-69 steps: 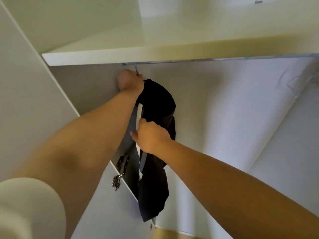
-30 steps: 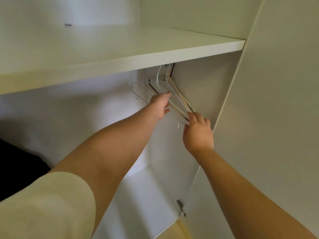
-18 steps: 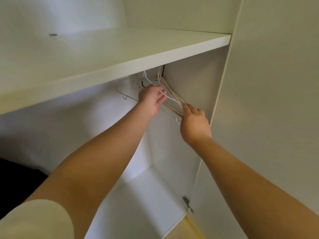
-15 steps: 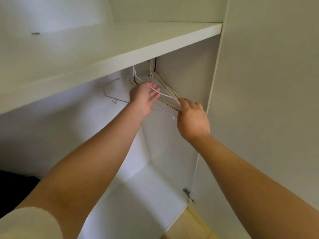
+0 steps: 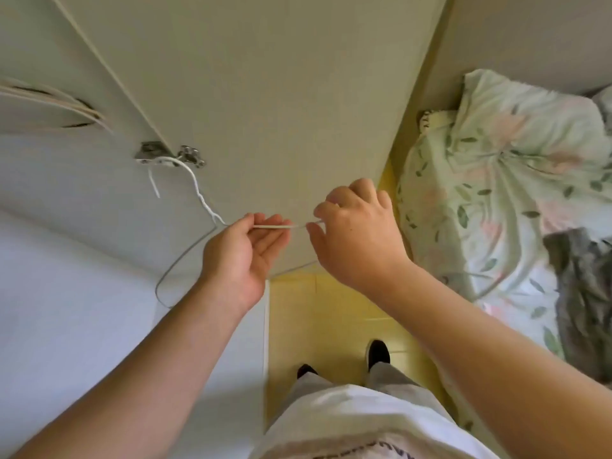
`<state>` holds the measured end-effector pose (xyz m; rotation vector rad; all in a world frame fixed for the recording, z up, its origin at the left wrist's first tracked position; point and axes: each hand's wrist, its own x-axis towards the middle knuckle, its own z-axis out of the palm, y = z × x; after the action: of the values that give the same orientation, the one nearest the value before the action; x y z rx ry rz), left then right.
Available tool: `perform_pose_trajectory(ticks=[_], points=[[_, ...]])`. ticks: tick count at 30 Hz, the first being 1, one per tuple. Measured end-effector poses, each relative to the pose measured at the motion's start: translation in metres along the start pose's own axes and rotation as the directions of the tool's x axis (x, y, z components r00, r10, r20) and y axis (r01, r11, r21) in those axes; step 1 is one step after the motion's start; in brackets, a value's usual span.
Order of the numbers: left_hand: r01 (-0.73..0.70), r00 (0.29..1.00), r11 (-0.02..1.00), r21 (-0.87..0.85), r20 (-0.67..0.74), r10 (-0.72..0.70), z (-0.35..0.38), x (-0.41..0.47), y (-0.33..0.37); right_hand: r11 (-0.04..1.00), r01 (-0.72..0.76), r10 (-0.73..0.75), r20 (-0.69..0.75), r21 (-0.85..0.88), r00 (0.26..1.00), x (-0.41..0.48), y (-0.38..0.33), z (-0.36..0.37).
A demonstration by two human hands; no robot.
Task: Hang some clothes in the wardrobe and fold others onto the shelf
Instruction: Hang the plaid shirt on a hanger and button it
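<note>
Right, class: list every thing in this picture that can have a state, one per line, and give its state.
wire hanger: bare, no garment on it, held by both hands
left hand: pinching the hanger's arm
right hand: pinching the same arm
wardrobe door: open
spare hangers: bare, inside the wardrobe
grey garment: crumpled on the bed, not folded
floral bedding: rumpled

The wire hanger [image 5: 201,197] is thin white-coated metal, twisted at its neck. The wardrobe door [image 5: 265,94] is a smooth matt panel, its hinge [image 5: 189,154] shiny bare metal. Right of the door, the crumpled floral bedding [image 5: 496,167] is soft cloth; below the door, the floor tiles [image 5: 331,313] look glossy.
</note>
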<state>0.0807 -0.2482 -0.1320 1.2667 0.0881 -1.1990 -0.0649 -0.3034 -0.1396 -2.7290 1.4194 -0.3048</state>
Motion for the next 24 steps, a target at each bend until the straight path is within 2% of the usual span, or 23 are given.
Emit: perform_pose_trajectory(ticks=[3, 6, 9, 12, 15, 17, 19, 21, 24], points=[[0.181, 0.977, 0.961, 0.210, 0.074, -0.200, 0.042, -0.003, -0.075, 0.979, -0.202, 0.195, 0.184, 0.018, 0.963, -0.068, 0.058, 0.006], [0.223, 0.929, 0.835, 0.504, 0.149, -0.338, 0.074, -0.015, -0.138, 0.886, -0.446, 0.404, 0.259, 0.130, 0.878, -0.135, 0.112, 0.015], [0.038, 0.877, 0.574, 0.818, 0.248, -0.411, 0.118, -0.031, -0.201, 0.709, -0.678, 0.631, 0.255, 0.194, 0.733, -0.208, 0.170, 0.014], [-0.277, 0.854, 0.292, 0.915, 0.374, -0.362, 0.167, -0.037, -0.266, 0.477, -0.863, 0.821, 0.266, 0.168, 0.506, -0.277, 0.232, 0.011], [-0.598, 0.759, -0.018, 0.802, 0.558, -0.335, 0.224, -0.044, -0.337, 0.249, -0.944, 0.901, 0.306, 0.217, 0.308, -0.343, 0.300, 0.018], [-0.757, 0.645, -0.213, 0.618, 0.655, -0.393, 0.259, -0.050, -0.386, 0.135, -0.951, 0.911, 0.341, 0.279, 0.230, -0.384, 0.347, 0.023], [-0.844, 0.528, -0.391, 0.368, 0.701, -0.480, 0.291, -0.060, -0.431, 0.061, -0.949, 0.903, 0.388, 0.308, 0.184, -0.425, 0.387, 0.021], [-0.866, 0.432, -0.483, 0.126, 0.676, -0.598, 0.316, -0.066, -0.475, -0.005, -0.948, 0.895, 0.424, 0.319, 0.138, -0.464, 0.419, 0.021], [-0.875, 0.364, -0.480, -0.054, 0.580, -0.729, 0.348, -0.082, -0.535, -0.101, -0.925, 0.878, 0.469, 0.365, 0.090, -0.510, 0.460, 0.030]])
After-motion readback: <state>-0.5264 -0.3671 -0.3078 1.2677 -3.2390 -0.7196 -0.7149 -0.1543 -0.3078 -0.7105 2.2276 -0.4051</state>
